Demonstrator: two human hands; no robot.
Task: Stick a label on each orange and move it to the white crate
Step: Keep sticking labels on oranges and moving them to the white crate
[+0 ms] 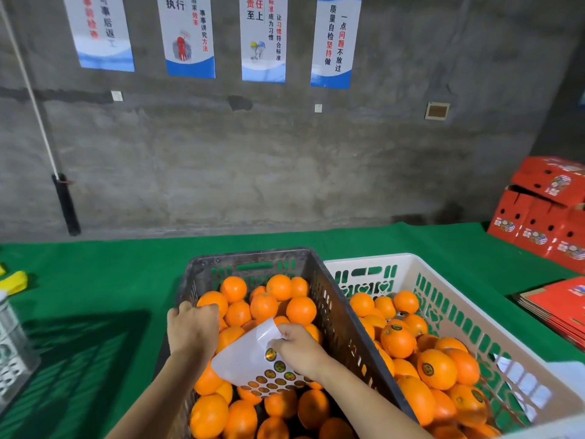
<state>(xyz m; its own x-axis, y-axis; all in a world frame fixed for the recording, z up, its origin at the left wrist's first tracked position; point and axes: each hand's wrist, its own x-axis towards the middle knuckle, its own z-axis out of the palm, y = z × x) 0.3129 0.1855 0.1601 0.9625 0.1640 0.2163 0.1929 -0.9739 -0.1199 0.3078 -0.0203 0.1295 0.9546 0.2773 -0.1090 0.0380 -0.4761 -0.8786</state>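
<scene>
A black crate [329, 299] in the middle holds several unlabelled oranges [300, 310]. To its right, the white crate [408, 264] holds several oranges, some with a round dark label [427, 369]. My left hand [191, 329] reaches into the black crate's left side, its fingers curled over an orange [212, 301]. My right hand [299, 348] pinches the white label sheet [250, 356] above the oranges, fingertips beside a round sticker [271, 354]. The sheet's lower part carries several stickers and runs under both wrists.
Both crates stand on a green cloth table [126, 280] against a grey wall. Red cartons [541, 217] are stacked at the right, with flat red cartons [557, 308] nearer. A grey crate [12, 350] and yellow objects [15, 282] lie at the left edge.
</scene>
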